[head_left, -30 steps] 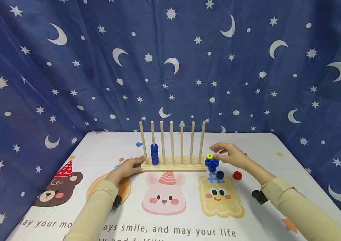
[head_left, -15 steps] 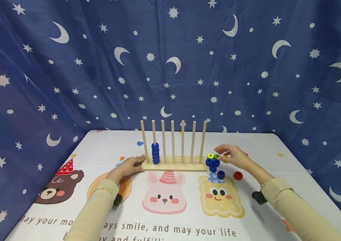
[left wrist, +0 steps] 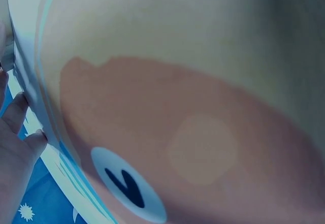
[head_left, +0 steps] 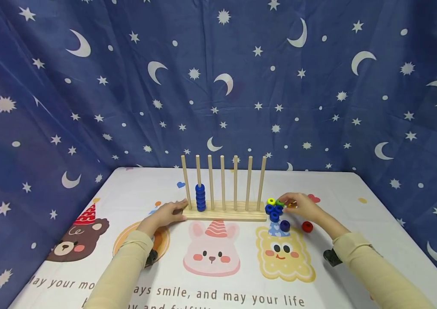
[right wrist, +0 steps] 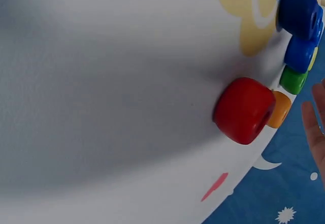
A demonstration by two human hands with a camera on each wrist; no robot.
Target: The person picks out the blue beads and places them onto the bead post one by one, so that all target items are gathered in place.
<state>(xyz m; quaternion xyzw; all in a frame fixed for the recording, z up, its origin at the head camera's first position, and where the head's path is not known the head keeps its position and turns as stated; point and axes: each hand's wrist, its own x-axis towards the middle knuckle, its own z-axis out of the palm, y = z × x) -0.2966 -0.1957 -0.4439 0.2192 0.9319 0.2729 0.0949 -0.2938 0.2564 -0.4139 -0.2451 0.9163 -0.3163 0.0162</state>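
A wooden peg stand point(head_left: 230, 214) with several upright pegs stands at the middle of the table. A stack of blue beads point(head_left: 201, 198) sits on its second peg from the left. My left hand point(head_left: 166, 213) grips the stand's left end, thumb at the front and fingers behind. Right of the stand lie several loose blue beads point(head_left: 274, 217), a yellow bead point(head_left: 271, 201) and a green bead point(head_left: 279, 203). My right hand point(head_left: 302, 207) hovers with fingertips right by the green bead. An orange bead point(right wrist: 279, 110) shows behind the red bead point(right wrist: 245, 110) in the right wrist view.
A white tablecloth point(head_left: 218, 287) with printed cartoon figures covers the table. A blue curtain point(head_left: 218, 107) with moons and stars hangs behind its back edge. One dark blue bead point(head_left: 285, 225) lies apart, nearer the front, left of the red one.
My right hand has shifted slightly right, away from the yellow bead, then lowered beside the green bead, which has come into sight. My left hand stays on the stand's end. The view has drifted slightly.
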